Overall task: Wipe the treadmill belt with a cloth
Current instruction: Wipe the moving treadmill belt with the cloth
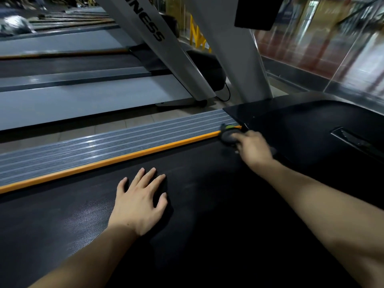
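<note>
The black treadmill belt fills the lower half of the head view, with an orange strip along its left edge. My left hand lies flat on the belt, fingers spread. My right hand reaches to the belt's far left corner and grips a dark grey cloth with a green patch, pressed where the orange strip meets the black motor cover. The hand hides part of the cloth.
A ribbed grey side rail runs beside the orange strip. A grey upright rises beyond the motor cover. More treadmills stand to the left across a tiled gap. A glass wall is at the right.
</note>
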